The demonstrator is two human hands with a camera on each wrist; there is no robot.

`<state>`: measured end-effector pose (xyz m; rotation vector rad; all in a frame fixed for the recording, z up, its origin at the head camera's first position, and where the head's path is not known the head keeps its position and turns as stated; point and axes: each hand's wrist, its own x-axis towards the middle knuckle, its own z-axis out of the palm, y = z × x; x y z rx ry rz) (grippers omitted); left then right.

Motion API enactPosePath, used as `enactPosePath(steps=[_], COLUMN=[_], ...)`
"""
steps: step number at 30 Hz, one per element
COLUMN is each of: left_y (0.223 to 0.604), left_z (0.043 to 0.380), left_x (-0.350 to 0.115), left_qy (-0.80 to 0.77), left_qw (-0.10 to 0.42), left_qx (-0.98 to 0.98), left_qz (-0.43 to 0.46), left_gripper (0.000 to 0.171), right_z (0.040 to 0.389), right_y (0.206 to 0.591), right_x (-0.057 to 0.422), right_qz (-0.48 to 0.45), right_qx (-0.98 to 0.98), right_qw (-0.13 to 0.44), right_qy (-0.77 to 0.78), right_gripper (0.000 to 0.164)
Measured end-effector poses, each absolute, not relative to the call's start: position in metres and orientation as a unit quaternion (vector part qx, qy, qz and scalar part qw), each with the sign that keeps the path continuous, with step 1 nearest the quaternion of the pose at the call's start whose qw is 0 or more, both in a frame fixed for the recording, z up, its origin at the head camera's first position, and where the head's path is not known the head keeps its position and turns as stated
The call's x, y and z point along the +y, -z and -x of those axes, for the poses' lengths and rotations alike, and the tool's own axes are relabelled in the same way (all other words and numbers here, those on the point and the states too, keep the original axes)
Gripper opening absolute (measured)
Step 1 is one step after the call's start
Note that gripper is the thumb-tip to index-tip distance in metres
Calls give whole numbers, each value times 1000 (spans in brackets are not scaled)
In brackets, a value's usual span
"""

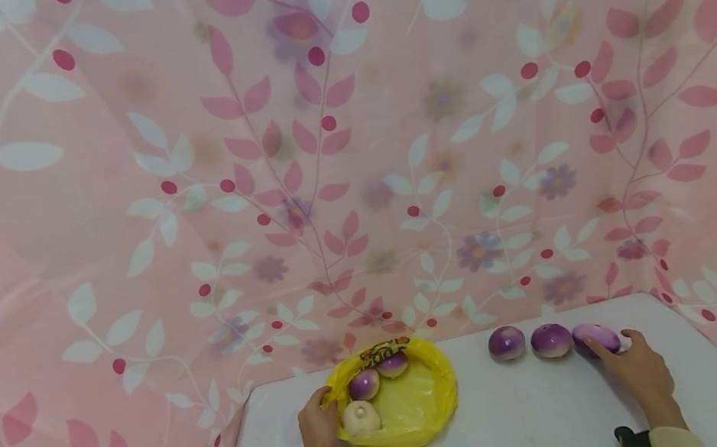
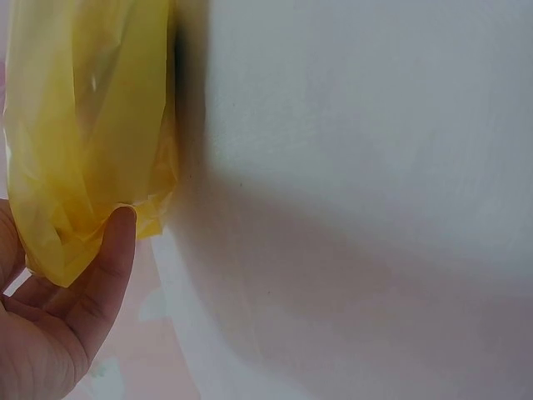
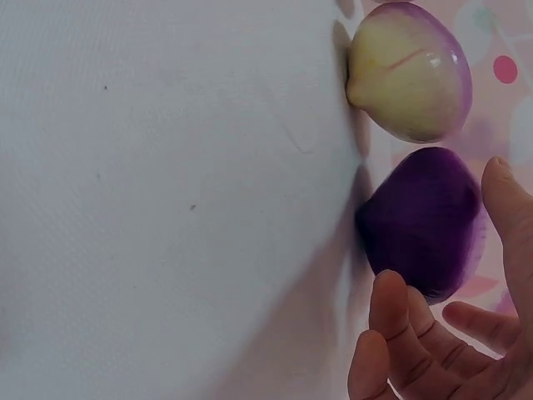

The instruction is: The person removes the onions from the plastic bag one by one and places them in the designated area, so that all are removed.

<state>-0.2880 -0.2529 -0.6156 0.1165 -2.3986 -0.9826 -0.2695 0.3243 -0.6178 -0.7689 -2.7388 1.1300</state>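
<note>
My left hand point(image 1: 317, 424) pinches the left rim of a yellow plastic bag point(image 1: 444, 415), opened wide on the table. The left wrist view shows thumb and fingers on the bag's crumpled film point(image 2: 92, 150). In the bag lie two purple-and-white turnips point(image 1: 364, 385) and a cream-coloured round one point(image 1: 361, 418) at the lower left. On the right, my right hand point(image 1: 641, 369) holds a purple-and-white turnip point(image 1: 594, 337), the last in a row. In the right wrist view, thumb and curved fingers surround this turnip point(image 3: 425, 225); firmness of contact cannot be judged.
Two more turnips stand left of the held one: a middle one point(image 1: 551, 341) and a left one point(image 1: 506, 343). Everything rests on a white-covered table point(image 1: 501, 434). A pink floral curtain point(image 1: 352, 178) hangs right behind the table's far edge.
</note>
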Motion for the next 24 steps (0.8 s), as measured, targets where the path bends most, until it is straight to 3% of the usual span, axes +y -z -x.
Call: enactPosePath(steps=[24], left_y=[613], left_z=[286], left_x=[-252], left_qy=[366], left_qw=[263], left_qx=[-892], left_qz=[-40], left_gripper=[24], right_z=[260], right_y=[584], right_x=[298], right_qz=[172], right_qx=[-917], right_qw=[78], right_qy=[-350], right_gripper=[95])
